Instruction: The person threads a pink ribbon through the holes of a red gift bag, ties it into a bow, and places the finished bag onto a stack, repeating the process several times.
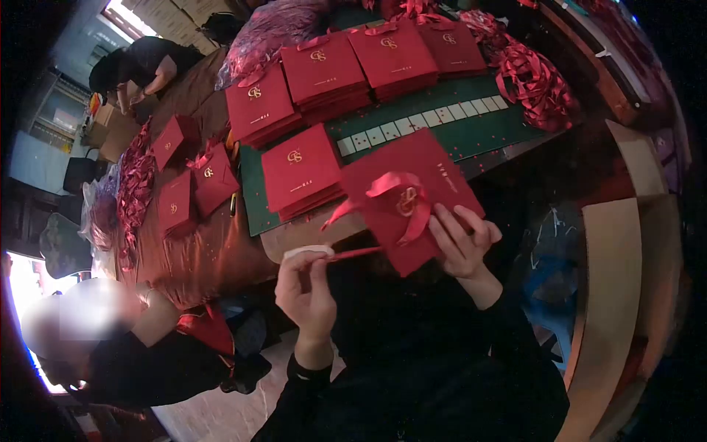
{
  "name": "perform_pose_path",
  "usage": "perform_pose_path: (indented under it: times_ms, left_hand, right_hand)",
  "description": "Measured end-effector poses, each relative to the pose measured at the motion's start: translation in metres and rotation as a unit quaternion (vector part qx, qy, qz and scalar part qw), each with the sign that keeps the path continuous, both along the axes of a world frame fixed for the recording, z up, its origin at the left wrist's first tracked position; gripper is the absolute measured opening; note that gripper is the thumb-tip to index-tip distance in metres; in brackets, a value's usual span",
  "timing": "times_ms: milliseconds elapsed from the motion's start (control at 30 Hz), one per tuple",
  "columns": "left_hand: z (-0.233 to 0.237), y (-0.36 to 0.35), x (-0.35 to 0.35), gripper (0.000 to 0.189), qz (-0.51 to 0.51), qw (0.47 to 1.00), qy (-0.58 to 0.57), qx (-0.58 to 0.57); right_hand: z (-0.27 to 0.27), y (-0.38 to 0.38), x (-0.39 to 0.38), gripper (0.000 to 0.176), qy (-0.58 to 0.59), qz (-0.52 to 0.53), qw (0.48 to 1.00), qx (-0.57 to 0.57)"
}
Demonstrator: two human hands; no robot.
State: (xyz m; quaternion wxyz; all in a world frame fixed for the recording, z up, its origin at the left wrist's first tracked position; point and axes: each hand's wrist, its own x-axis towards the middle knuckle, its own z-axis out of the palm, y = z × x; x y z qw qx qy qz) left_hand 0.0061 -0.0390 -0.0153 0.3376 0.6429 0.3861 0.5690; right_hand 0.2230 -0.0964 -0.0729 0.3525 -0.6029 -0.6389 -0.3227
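Head view: a red paper bag (434,166) sits at frame centre, face to the camera and turned diamond-wise, one corner pointing down toward the person. The right hand (464,247) grips its lower right edge. The left hand (308,283) pinches a ribbon (357,253), which runs nearly level rightward to the bag. Stacked bags (324,70) lie on a green mat (471,121) above.

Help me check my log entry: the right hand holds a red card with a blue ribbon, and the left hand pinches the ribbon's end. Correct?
Not quite: the ribbon is red, not blue, as the head view shows. The rest holds: the right hand holds the red card and the left hand pinches the ribbon's end.
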Motion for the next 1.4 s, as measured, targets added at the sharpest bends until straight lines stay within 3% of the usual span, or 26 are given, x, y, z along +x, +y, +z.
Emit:
perform_pose_path:
  times_ms: [33, 100, 133, 167, 233, 400, 467, 500, 567, 633, 800, 900, 1000, 1067, 1100, 1167, 1200, 1267, 1333, 1367, 1400]
  left_hand:
    - [-0.002, 0.003, -0.005, 0.010, -0.031, 0.998, -0.051, -0.015]
    - [-0.004, -0.001, -0.012, 0.009, -0.111, 0.984, -0.007, -0.138]
    - [-0.009, 0.006, -0.007, 0.005, -0.174, 0.977, -0.014, -0.125]
    - [-0.010, 0.009, -0.001, 0.005, -0.172, 0.977, -0.016, -0.124]
    - [-0.011, 0.010, 0.010, 0.006, -0.198, 0.937, -0.229, -0.176]
    - [-0.010, 0.011, 0.011, 0.002, -0.211, 0.905, -0.286, -0.235]
    - [-0.025, 0.018, 0.005, 0.004, -0.182, 0.894, -0.255, -0.320]
    - [-0.027, 0.018, 0.008, 0.004, -0.171, 0.910, -0.251, -0.281]
    - [-0.027, 0.020, 0.003, 0.006, -0.086, 0.967, -0.127, -0.202]
    - [-0.015, 0.022, -0.006, 0.008, -0.073, 0.981, -0.118, -0.139]
    - [-0.014, 0.020, -0.013, 0.006, -0.052, 0.990, -0.085, -0.101]
    - [-0.015, 0.021, -0.010, 0.006, -0.028, 0.996, -0.046, -0.070]
    - [-0.011, 0.017, -0.010, 0.010, -0.068, 0.991, -0.068, -0.091]
    - [-0.018, 0.014, -0.011, 0.014, -0.064, 0.996, 0.049, -0.025]
    - [-0.008, 0.005, -0.004, 0.020, -0.099, 0.993, 0.045, -0.036]
    - [-0.013, -0.002, 0.017, 0.017, -0.071, 0.997, 0.005, -0.017]
    - [-0.023, -0.005, 0.029, 0.032, -0.003, 0.999, 0.000, 0.035]
    - [-0.046, -0.001, 0.054, 0.042, 0.090, 0.979, -0.036, 0.178]
    - [-0.061, 0.008, 0.059, 0.040, 0.020, 0.951, 0.153, 0.268]
    - [-0.031, 0.021, 0.094, 0.036, -0.015, 0.931, 0.187, 0.313]
    - [-0.035, 0.032, 0.113, 0.032, -0.069, 0.931, 0.264, 0.243]
  right_hand:
    - [0.002, 0.000, 0.002, 0.019, -0.002, 0.001, 1.000, 0.001]
    - [0.003, 0.000, 0.006, 0.020, -0.003, 0.037, 0.999, 0.014]
    - [0.000, 0.002, 0.006, 0.020, -0.013, 0.039, 0.998, 0.036]
    - [0.000, 0.004, 0.006, 0.020, -0.015, 0.041, 0.998, 0.037]
    - [-0.001, 0.006, 0.005, 0.020, -0.019, 0.030, 0.998, 0.046]
    - [-0.010, 0.013, 0.003, 0.021, -0.039, 0.037, 0.996, 0.074]
    - [-0.011, 0.015, 0.004, 0.021, -0.045, 0.038, 0.995, 0.082]
    - [-0.012, 0.015, 0.005, 0.020, -0.045, 0.038, 0.995, 0.085]
    - [-0.011, 0.016, 0.010, 0.019, -0.046, 0.034, 0.995, 0.086]
    - [-0.011, 0.017, 0.024, 0.019, -0.085, 0.002, 0.993, 0.077]
    - [0.000, 0.013, 0.044, 0.019, -0.130, -0.008, 0.990, 0.047]
    - [-0.004, 0.022, 0.049, 0.021, -0.134, -0.006, 0.982, 0.137]
    - [0.010, 0.014, 0.049, 0.016, -0.111, -0.006, 0.987, 0.112]
    - [0.024, 0.006, 0.050, 0.021, 0.095, 0.101, 0.990, 0.037]
    - [0.015, 0.004, 0.065, 0.032, 0.158, 0.188, 0.968, 0.042]
    - [0.007, 0.015, 0.066, 0.032, 0.316, 0.200, 0.924, 0.077]
    - [0.035, 0.017, 0.073, 0.033, 0.327, 0.174, 0.928, -0.033]
    - [0.049, 0.048, 0.098, 0.034, 0.387, 0.204, 0.885, -0.158]
    - [0.033, 0.087, 0.125, 0.034, 0.364, 0.155, 0.887, -0.239]
    - [0.023, 0.105, 0.131, 0.029, 0.324, 0.179, 0.895, -0.249]
    - [0.014, 0.123, 0.136, 0.026, 0.283, 0.204, 0.901, -0.259]
